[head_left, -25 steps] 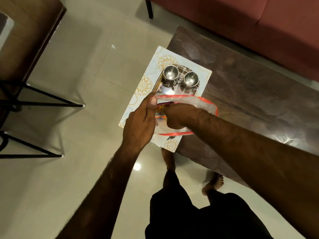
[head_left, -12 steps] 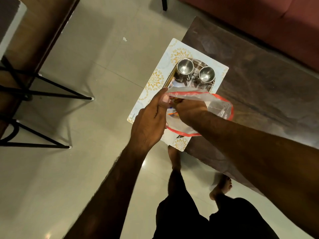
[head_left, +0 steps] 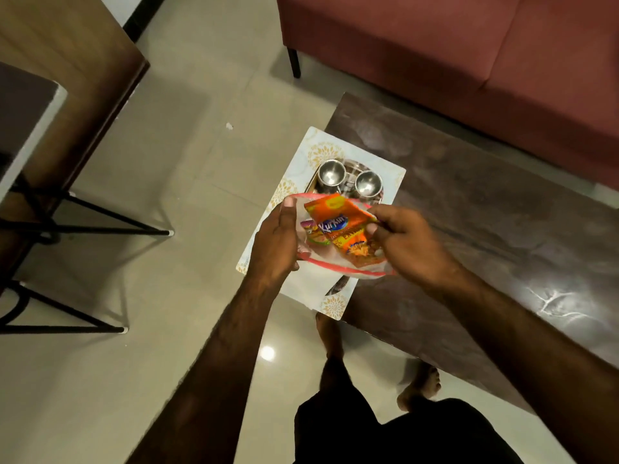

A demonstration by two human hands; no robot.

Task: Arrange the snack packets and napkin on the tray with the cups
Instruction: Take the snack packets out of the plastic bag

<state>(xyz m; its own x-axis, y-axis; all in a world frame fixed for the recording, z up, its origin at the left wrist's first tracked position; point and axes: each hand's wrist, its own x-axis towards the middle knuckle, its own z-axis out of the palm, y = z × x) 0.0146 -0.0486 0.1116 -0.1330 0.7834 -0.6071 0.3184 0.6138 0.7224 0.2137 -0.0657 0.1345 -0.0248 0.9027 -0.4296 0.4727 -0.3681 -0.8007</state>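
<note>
Two steel cups [head_left: 331, 171] [head_left: 367, 183] stand at the far end of a steel tray [head_left: 312, 185], which lies on a pale floral placemat [head_left: 301, 162] at the table's left end. Above the tray's near part my left hand [head_left: 274, 244] holds the edge of a clear plastic bag with a red rim [head_left: 338, 267]. My right hand [head_left: 407, 242] pinches an orange snack packet [head_left: 345, 229] that sticks out of the bag. A second packet [head_left: 313, 234] shows inside the bag. No napkin is visible.
The dark wooden coffee table [head_left: 485, 236] stretches to the right. A red sofa [head_left: 469, 61] stands behind it. A wooden table with black metal legs [head_left: 83, 212] is on the left. My bare feet [head_left: 418, 385] are on the tiled floor.
My right hand, which was inside the bag, has drawn the orange packet up and out of it. My left hand still holds the bag's edge. The camera view has shifted.
</note>
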